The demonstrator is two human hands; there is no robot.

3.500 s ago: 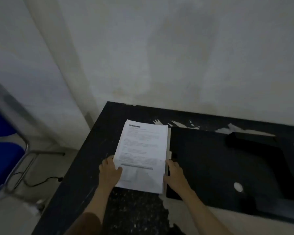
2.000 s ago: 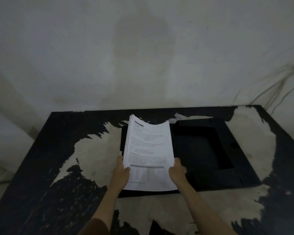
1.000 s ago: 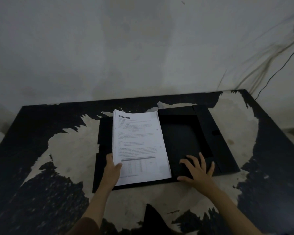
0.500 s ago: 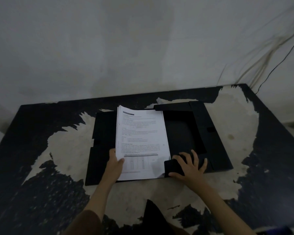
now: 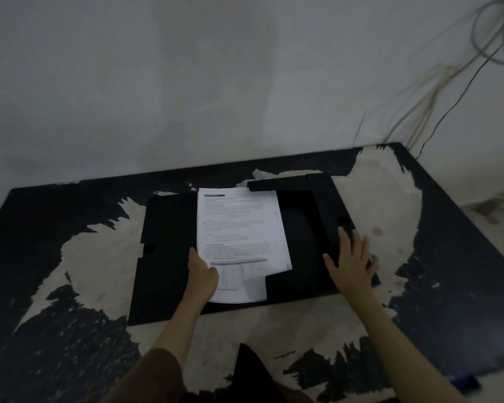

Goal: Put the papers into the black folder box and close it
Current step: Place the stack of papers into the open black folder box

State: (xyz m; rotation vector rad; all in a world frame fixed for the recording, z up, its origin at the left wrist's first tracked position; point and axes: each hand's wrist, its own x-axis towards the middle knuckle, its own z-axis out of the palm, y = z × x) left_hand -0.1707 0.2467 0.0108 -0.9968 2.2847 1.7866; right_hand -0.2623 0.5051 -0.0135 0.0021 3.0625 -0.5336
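The black folder box [image 5: 166,257] lies open and flat in the middle of the table, its cover spread to the left. A stack of white printed papers [image 5: 239,234] rests across the folder's middle, its right edge over the dark tray and its near right corner tucked under the near black flap [image 5: 291,282]. My left hand [image 5: 201,271] grips the papers at their near left corner. My right hand [image 5: 352,260] lies flat, fingers spread, on the folder's right side flap [image 5: 329,205].
The table [image 5: 85,271] is black with large worn pale patches and stands against a white wall. Loose cables [image 5: 437,91] hang down the wall past the table's far right corner. A dark cloth shape [image 5: 250,370] shows at the near edge.
My right hand has moved from the near flap to the right side flap. The papers have slid down into the folder, their near right corner now under the near flap.
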